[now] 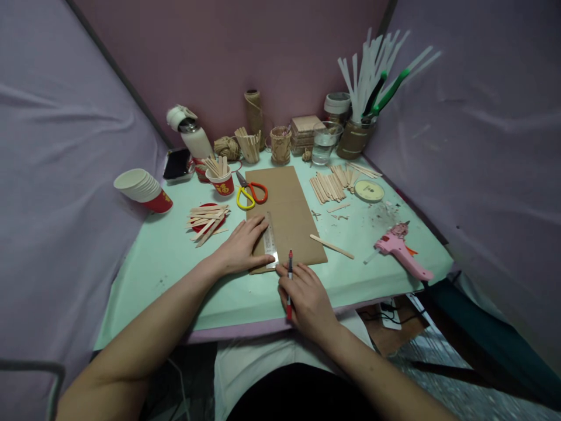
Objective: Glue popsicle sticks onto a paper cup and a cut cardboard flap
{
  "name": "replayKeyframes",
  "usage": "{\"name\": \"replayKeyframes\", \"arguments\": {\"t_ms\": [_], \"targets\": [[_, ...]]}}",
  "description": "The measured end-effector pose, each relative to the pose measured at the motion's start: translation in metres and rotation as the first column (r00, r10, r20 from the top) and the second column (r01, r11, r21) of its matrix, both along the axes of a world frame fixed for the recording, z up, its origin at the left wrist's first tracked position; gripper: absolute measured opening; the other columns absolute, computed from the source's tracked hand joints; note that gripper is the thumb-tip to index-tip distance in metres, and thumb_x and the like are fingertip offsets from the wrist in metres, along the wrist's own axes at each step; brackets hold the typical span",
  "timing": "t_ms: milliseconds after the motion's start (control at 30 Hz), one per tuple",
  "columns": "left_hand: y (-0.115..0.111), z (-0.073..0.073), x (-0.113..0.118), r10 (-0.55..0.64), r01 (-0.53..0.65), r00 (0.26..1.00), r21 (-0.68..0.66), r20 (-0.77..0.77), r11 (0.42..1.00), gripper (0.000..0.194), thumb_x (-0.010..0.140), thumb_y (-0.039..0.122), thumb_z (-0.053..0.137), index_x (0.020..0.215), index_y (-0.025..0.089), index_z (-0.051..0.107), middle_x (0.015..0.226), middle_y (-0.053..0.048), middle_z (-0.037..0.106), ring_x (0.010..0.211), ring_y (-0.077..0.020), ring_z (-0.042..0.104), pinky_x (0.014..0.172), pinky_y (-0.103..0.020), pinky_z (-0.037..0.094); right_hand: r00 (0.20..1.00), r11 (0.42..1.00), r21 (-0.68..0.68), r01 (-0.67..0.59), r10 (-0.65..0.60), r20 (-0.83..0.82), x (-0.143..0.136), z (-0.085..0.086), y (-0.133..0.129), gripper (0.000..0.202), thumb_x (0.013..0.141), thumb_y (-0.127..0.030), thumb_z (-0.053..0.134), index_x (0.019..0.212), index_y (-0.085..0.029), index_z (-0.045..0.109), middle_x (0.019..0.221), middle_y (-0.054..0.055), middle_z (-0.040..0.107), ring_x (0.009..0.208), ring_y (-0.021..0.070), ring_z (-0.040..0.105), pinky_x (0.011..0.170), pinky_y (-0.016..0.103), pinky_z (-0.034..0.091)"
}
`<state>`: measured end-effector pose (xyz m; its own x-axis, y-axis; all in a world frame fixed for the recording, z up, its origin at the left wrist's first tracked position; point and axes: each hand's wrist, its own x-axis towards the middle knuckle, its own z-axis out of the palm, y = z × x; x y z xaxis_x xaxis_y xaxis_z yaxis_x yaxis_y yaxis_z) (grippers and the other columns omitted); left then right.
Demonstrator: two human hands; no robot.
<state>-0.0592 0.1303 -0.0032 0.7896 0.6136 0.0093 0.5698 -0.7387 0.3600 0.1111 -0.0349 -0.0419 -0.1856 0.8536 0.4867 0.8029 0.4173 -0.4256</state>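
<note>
A sheet of brown cardboard (pixel 289 199) lies on the table in front of me. On its lower left part rests a clear ruler (pixel 269 240), set lengthwise. My left hand (pixel 243 245) lies with spread fingers, its thumb and fingertips pressing on the ruler. At the cardboard's near edge, my right hand (pixel 307 298) has its fingers curled round a pen (pixel 290 286) with red ends, which points away from me. Scissors (pixel 252 193) with one yellow and one red handle lie over the cardboard's upper left edge. A single wooden stick (pixel 332 246) touches its right side.
On the right are a pink glue gun (pixel 403 251), a round lid (pixel 369 190) and many craft sticks (pixel 328 186). At left stand stacked paper cups (pixel 144 190) and a red cup of sticks (pixel 221 181). A glass of water (pixel 323 146) stands at the back.
</note>
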Motion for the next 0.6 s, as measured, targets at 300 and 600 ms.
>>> {"name": "replayKeyframes", "arguments": {"t_ms": [300, 600], "targets": [[0.0006, -0.0015, -0.0013, 0.0, 0.0, 1.0, -0.008, 0.001, 1.0, 0.083, 0.08, 0.058, 0.06, 0.147, 0.019, 0.03, 0.156, -0.018, 0.026, 0.144, -0.0336, 0.023, 0.116, -0.056, 0.02, 1.0, 1.0, 0.012, 0.001, -0.001, -0.002, 0.0001, 0.0002, 0.0, 0.022, 0.084, -0.006, 0.049, 0.099, -0.019, 0.059, 0.112, 0.011, 0.07, 0.111, 0.0231, 0.058, 0.101, 0.045, 0.042], [0.0, 0.001, -0.0009, 0.007, -0.007, 1.0, -0.01, -0.014, 1.0, 0.086, 0.079, 0.06, 0.059, 0.147, 0.017, 0.03, 0.156, -0.019, 0.027, 0.144, -0.0339, 0.024, 0.116, -0.055, 0.02, 1.0, 1.0, 0.018, 0.008, -0.008, 0.002, 0.0001, -0.0001, -0.0005, 0.028, 0.082, -0.005, 0.05, 0.104, -0.019, 0.059, 0.114, 0.01, 0.069, 0.112, 0.0227, 0.058, 0.101, 0.044, 0.042]]}}
